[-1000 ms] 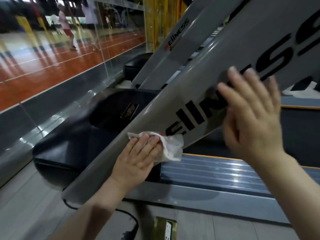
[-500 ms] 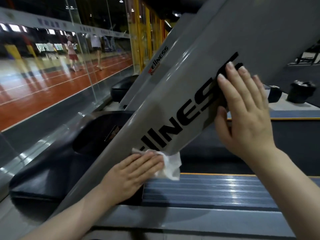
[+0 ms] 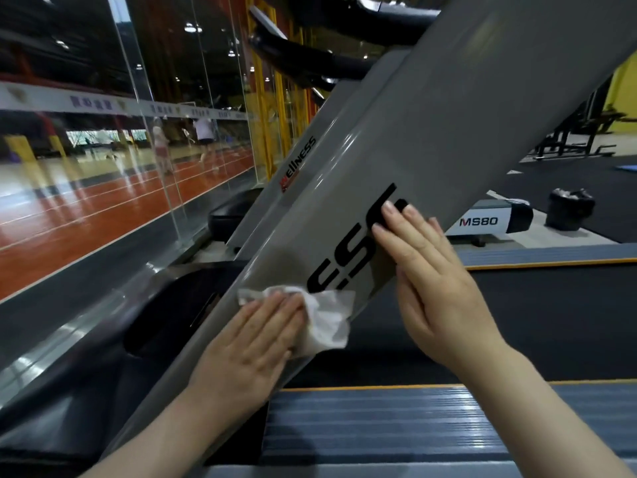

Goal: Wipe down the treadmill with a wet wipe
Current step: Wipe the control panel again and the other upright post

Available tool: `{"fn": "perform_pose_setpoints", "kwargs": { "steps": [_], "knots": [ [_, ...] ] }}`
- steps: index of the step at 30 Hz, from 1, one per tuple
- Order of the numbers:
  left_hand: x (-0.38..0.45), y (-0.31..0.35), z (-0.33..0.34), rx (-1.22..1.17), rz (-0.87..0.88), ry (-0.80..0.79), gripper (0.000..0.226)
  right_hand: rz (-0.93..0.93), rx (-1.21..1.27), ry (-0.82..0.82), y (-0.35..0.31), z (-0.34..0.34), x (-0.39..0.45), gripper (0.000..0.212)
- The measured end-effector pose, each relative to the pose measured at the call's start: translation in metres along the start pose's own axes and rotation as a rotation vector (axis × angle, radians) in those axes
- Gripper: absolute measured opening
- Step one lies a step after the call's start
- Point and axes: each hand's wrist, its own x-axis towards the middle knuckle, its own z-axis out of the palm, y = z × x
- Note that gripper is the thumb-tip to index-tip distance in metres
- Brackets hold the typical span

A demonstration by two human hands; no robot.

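Head view, looking down along the slanted grey upright (image 3: 448,139) of the treadmill, which runs from lower left to upper right and carries large black lettering, partly covered. Left hand (image 3: 255,343) lies flat on the lower part of that upright, fingers straight and together, pressing a crumpled white wet wipe (image 3: 327,319) against the grey surface; the wipe sits under the fingertips and sticks out past them toward the right, reaching the upright's lower edge just below the letters. Right hand (image 3: 434,281) is higher on the same upright, fingers extended and slightly spread, palm side against the panel's lower edge, fingertips resting on the black lettering; it holds nothing. The two hands are near each other but not touching. Below the hands: the ribbed grey side rail (image 3: 431,419) of the deck with an orange trim line, and beyond it the dark running belt (image 3: 551,315). Left of the upright: the black motor cover (image 3: 103,367), glossy, with reflections. A second grey upright (image 3: 310,160) with small "Wellness" lettering stands just behind the first. Upper area: black handlebars (image 3: 310,60), blurred. Far left: a glass partition (image 3: 155,139) with a red-floored court (image 3: 86,215) behind it; figures there are too blurred to describe. Right background: a white machine base marked "MS80" (image 3: 482,220) and a black bin (image 3: 570,208) on the floor beside it.
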Motion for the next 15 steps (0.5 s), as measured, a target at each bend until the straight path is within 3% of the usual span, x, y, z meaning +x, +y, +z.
{"fn": "perform_pose_setpoints", "kwargs": {
  "steps": [5, 11, 15],
  "knots": [
    [0.012, 0.01, -0.001, 0.029, 0.126, -0.085, 0.074, 0.058, 0.132, 0.005, -0.011, -0.005, 0.001, 0.055],
    [0.155, 0.015, -0.039, -0.025, 0.117, 0.112, 0.07, 0.294, 0.23, 0.304, -0.007, -0.038, 0.016, 0.061],
    [0.163, 0.012, -0.036, -0.035, 0.096, 0.13, 0.055, 0.379, 0.217, 0.32, 0.008, -0.047, 0.005, 0.063]
  ]
}}
